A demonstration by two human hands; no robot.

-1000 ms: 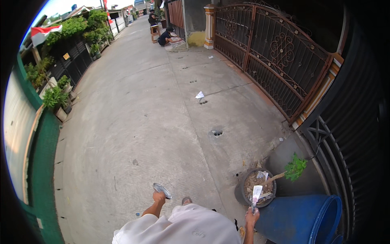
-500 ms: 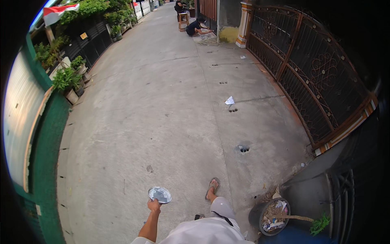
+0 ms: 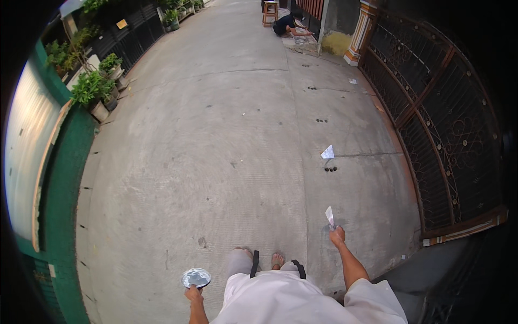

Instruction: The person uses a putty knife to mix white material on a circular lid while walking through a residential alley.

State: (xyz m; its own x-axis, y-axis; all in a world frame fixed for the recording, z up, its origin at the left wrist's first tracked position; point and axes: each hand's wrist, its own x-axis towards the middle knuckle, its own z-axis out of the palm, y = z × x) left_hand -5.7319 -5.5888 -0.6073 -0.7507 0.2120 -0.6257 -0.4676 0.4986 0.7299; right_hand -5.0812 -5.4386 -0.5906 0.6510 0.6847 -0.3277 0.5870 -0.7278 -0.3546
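Observation:
My left hand [image 3: 193, 294] is closed on the edge of a round, shallow tin lid [image 3: 196, 277], held out low in front of me on the left. Its face looks smeared with grey and white. On the right, my right hand [image 3: 337, 236] grips a putty knife [image 3: 329, 215] by its handle, the pale, tapered blade pointing up and away. The two hands are well apart, and neither tool touches the ground.
Grey concrete road [image 3: 216, 162] stretches ahead. White paper [image 3: 327, 152] lies near small drain holes [image 3: 331, 169]. A dark metal gate [image 3: 431, 124] lines the right; potted plants [image 3: 93, 92] and a green wall [image 3: 65, 178] the left. A person [image 3: 288, 25] crouches far ahead by a wooden stool [image 3: 270, 13].
My right hand has come into view with the putty knife. The lid sits lower and further left in the picture. I have stepped on, and the plant pot has left the view.

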